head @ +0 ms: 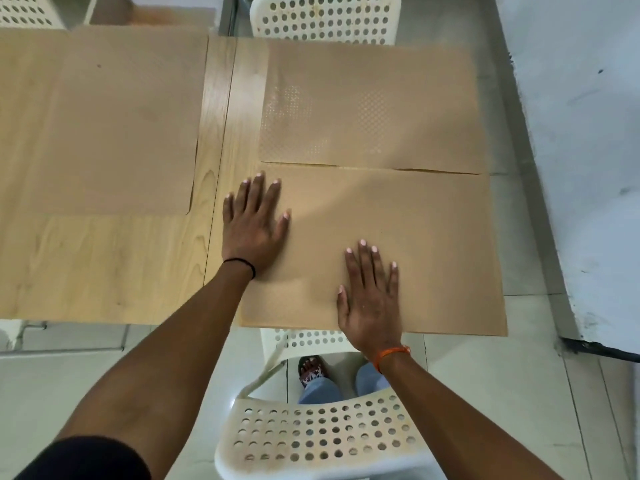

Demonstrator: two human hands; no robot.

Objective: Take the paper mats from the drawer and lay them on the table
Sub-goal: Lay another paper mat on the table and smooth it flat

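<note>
Three brown paper mats lie on the light wooden table (pixel 104 265). The near right mat (pixel 415 237) reaches the table's front edge and overhangs its right side. My left hand (pixel 254 223) rests flat on this mat's left edge, fingers spread, partly on bare wood. My right hand (pixel 369 299) presses flat on the mat near its front edge. Behind it lies a second mat (pixel 374 105) with a dotted texture. A third mat (pixel 104 123) covers the far left of the table. No drawer is in view.
A white perforated plastic chair (pixel 311 441) stands right below me, tucked at the table's front edge. Another such chair (pixel 325 19) stands at the far side, and a third at the top left (pixel 24 10). A grey-white wall (pixel 588 133) runs along the right. The floor is pale tile.
</note>
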